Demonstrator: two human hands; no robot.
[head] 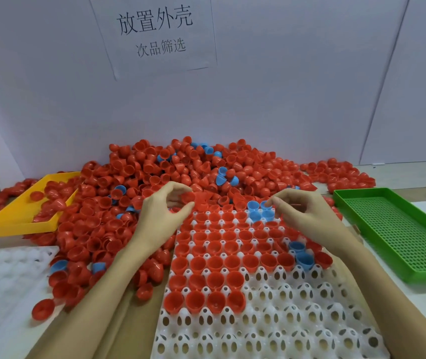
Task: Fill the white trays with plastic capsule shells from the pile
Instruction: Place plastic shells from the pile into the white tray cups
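A: Near, btm centre: white tray [271, 330], far rows full of red shells.
B: Left hand [160, 216] pinches red shell [189, 196]; right hand [307, 213] pinches blue shell [265, 204].
A: Pile [180, 167] behind; yellow tray [12, 218] left, green tray [398, 229] right.

A white paper sheet [154, 35] is fixed on the far wall, above the pile, a little left of the middle. It carries 2 lines of printed Chinese characters. The upper line, in large characters, reads "放置外壳". The lower line, in smaller characters, reads "次品筛选". No other text or number can be read.
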